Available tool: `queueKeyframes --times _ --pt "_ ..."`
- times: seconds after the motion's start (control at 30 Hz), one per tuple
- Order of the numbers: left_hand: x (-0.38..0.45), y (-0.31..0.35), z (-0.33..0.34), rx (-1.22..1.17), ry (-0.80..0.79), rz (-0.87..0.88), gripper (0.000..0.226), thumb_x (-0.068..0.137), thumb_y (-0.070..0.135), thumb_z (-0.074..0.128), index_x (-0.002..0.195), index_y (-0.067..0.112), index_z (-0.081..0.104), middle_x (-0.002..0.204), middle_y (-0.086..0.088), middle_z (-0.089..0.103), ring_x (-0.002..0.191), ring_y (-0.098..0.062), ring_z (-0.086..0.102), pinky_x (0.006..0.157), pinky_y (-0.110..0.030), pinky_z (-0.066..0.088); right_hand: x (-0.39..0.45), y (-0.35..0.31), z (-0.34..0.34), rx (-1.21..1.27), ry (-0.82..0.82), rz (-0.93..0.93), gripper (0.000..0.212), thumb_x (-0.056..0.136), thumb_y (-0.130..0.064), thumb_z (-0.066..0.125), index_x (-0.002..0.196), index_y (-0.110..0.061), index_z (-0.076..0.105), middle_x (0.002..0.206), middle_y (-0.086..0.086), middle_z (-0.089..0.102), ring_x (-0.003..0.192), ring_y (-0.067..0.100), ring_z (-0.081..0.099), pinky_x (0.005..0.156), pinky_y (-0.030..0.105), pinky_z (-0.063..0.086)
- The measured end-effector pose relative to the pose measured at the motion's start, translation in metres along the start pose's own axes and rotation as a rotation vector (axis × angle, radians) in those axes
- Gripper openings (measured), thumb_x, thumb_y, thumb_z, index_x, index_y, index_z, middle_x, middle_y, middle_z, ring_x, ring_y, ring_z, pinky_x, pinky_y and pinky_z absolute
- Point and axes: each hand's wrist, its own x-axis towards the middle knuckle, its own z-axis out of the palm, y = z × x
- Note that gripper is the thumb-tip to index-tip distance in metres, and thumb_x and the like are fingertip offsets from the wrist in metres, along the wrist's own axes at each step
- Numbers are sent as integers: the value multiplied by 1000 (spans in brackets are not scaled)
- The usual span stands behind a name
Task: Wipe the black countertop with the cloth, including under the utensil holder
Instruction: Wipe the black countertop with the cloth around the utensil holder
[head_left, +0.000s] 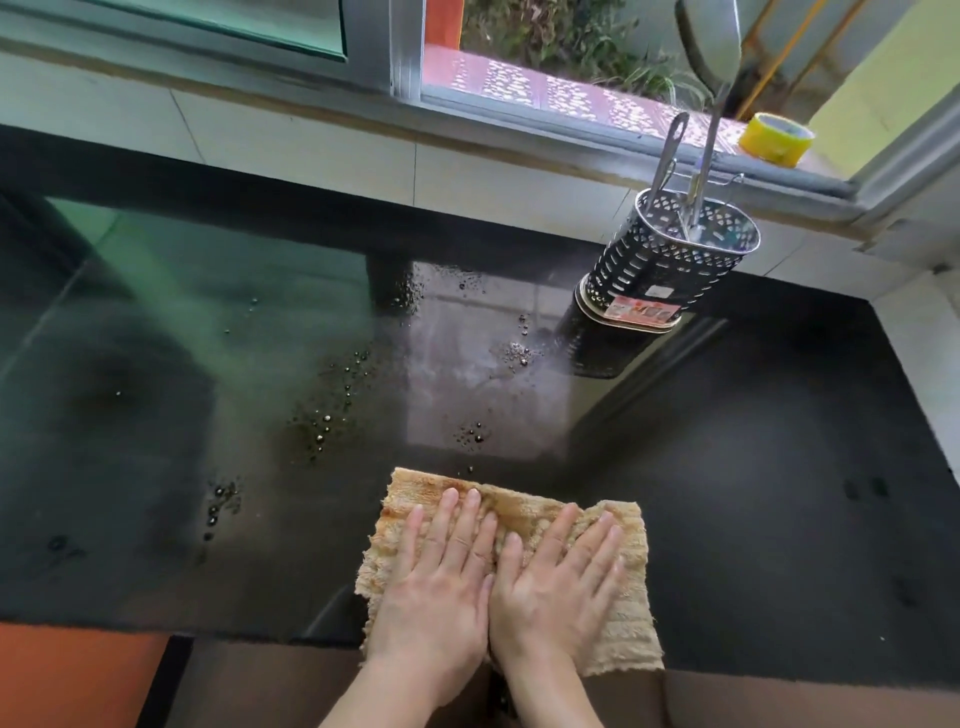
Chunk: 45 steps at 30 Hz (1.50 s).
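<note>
Both hands (493, 587) press flat on the cloth (631, 613)

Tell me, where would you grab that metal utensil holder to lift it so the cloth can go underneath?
Probably around the perforated wall of the utensil holder, mid-height, coming from the near side. It stands upright, and the utensils sticking out of its top block a grasp from above.

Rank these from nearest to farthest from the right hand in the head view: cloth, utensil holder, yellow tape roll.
1. Cloth: directly under the right hand, at the counter's front edge.
2. Utensil holder: standing farther back, toward the wall.
3. Yellow tape roll: on the window sill, back right.
</note>
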Motion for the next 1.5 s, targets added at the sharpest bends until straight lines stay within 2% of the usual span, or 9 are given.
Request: queueKeyframes --times 0.4,0.47,0.57,0.73,0.93,1.17,1.3,1.4,1.5 --pt "100 -51 -28 53 -67 -78 59 100 36 30 152 11 43 163 -12 34 154 -33 25 118 -57 19 98 -73 -1 40 -61 -32 83 93 -59 22 156 -5 18 162 29 5 153 39 -1 123 55 7" --pt "125 -58 -39 54 -117 -110 60 103 38 22 158 15 30 168 -10 18 157 -31 9 123 -55 11 121 -86 -6 36 -116 -47 84 92 -60 14 157 -7 5 162 27 -7 152 38 -12 123 54 -1" --pt "161 -69 -54 61 -161 -144 59 105 42 3 157 23 -17 164 -3 -29 151 -24 -32 124 -53 -13 156 -107 -13 28 -171 -59 81 93 -60 8 154 -10 -13 161 25 -22 149 36 -26 122 52 -10" --pt "220 -85 -70 134 -186 -180 59 102 45 -6 153 23 -29 161 -2 -38 148 -23 -38 124 -52 -15 212 -138 -13 39 -195 -67 81 94 -59 9 154 -9 -14 160 25 -23 148 37 -27 122 51 -11" --pt "280 -108 -76 186 -164 -199 64 96 46 -10 153 21 -23 166 -3 -26 154 -25 -27 125 -51 -11 273 -171 -7 55 -156 -90 81 95 -58 15 157 -9 -2 163 25 -12 151 37 -15 122 52 -7" --pt "342 -123 -85 206 -166 -166 75 101 46 19 160 16 -15 170 -9 -20 155 -31 -22 126 -54 -6 330 -195 -4 97 -97 -92 81 96 -54 21 158 -5 3 163 28 -5 152 39 -8 123 51 -5" --pt "360 -130 -89 148 -139 -169 68 103 46 14 160 21 -12 170 -4 -20 156 -25 -21 126 -50 -9 349 -203 -5 134 -137 -89 81 96 -54 23 158 -7 1 164 26 -10 152 38 -12 122 50 -7" --pt "361 -127 -94 11 -79 -207 60 105 43 17 162 26 7 173 -3 -7 157 -23 -13 127 -47 -7 349 -199 -10 163 -126 -130 78 97 -51 29 158 -8 6 163 28 -7 151 41 -9 123 51 -5" --pt "359 -114 -97 -110 111 -353 53 104 37 32 153 19 42 164 -17 28 153 -38 17 125 -51 16 342 -187 -12 198 -8 -180 76 94 -42 36 156 -3 16 161 33 6 151 45 2 123 53 5"
